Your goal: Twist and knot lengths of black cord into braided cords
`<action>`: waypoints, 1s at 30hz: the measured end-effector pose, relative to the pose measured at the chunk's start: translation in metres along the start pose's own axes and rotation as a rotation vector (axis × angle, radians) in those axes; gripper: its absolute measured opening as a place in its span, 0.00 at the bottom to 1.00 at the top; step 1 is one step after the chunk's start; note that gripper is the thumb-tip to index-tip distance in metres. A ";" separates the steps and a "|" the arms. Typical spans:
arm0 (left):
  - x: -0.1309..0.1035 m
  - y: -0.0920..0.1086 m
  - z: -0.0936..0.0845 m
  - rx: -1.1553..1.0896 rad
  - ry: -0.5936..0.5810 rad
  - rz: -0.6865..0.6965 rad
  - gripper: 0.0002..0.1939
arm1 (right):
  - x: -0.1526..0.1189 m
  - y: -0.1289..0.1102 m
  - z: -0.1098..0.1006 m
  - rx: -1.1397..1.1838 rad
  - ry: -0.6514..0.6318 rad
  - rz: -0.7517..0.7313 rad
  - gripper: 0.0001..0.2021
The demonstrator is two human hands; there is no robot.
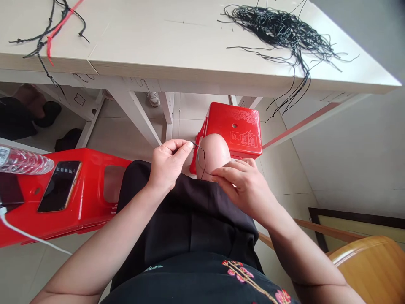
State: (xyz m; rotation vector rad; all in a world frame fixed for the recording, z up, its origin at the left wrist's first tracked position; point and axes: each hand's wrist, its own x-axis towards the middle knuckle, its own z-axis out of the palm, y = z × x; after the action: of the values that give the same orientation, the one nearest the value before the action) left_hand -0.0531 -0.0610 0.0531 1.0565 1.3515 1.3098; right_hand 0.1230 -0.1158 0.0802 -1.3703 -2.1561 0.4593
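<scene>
Over my lap, a thin black cord (204, 157) runs between my two hands, curving in front of my bare knee. My left hand (171, 158) pinches it between thumb and forefinger, where a small dark bit, perhaps a knot, shows at the fingertips. Lower and to the right, my right hand (242, 177) holds a strand of the cord in its fingertips. One cord end hangs down between the hands. On the table's right side lies a tangled heap of black cords (281, 31), several strands drooping over the front edge.
Braided black cords (41, 42) with a red strand (60, 27) lie at the left of the white table (177, 46). Red stools stand under the table (236, 126) and at left (91, 177), the left one bearing a phone (60, 185) and a plastic bottle (28, 161).
</scene>
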 end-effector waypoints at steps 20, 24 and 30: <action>-0.016 0.022 0.006 -0.225 -0.219 -0.291 0.07 | 0.042 0.013 0.006 0.667 0.067 0.028 0.07; -0.018 0.024 0.005 -0.234 -0.247 -0.340 0.08 | 0.046 0.012 0.002 0.665 0.081 0.033 0.09; -0.018 0.030 0.001 -0.261 -0.328 -0.428 0.08 | 0.049 0.011 0.001 0.782 0.044 0.166 0.13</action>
State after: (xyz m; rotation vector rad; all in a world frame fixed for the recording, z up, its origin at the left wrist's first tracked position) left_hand -0.0497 -0.0764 0.0846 0.7141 1.0513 0.9162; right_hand 0.1137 -0.0669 0.0859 -1.0750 -1.5482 1.1707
